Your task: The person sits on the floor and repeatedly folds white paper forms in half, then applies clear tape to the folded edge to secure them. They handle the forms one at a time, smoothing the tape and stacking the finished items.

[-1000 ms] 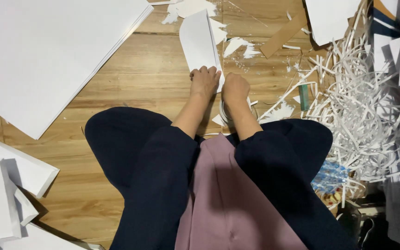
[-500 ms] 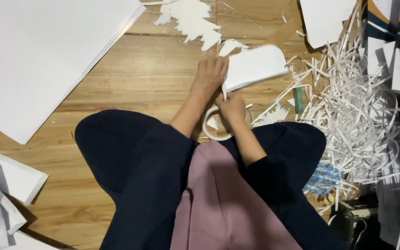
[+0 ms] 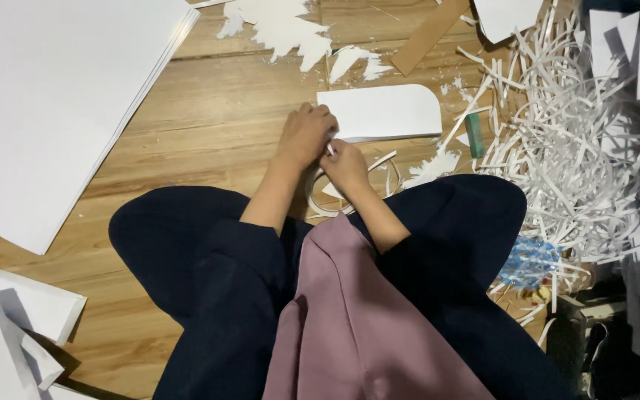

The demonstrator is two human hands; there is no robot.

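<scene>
A wooden plank floor [image 3: 209, 126] carries everything. A large stack of white sheets [image 3: 53, 104] lies at ten o'clock, torn white scraps [image 3: 283, 26] at twelve, a rounded white card [image 3: 383, 111] just above centre, and a tangle of white paper strips [image 3: 579, 148] at two to three o'clock. More white sheets [image 3: 9, 333] lie at eight o'clock, and a small green piece [image 3: 475, 135] beside the strips.

Card [image 3: 379, 111] on floor [image 3: 216, 126] just beyond both hands; sheet stack [image 3: 46, 104] far left, strip heap [image 3: 579, 155] right.
</scene>
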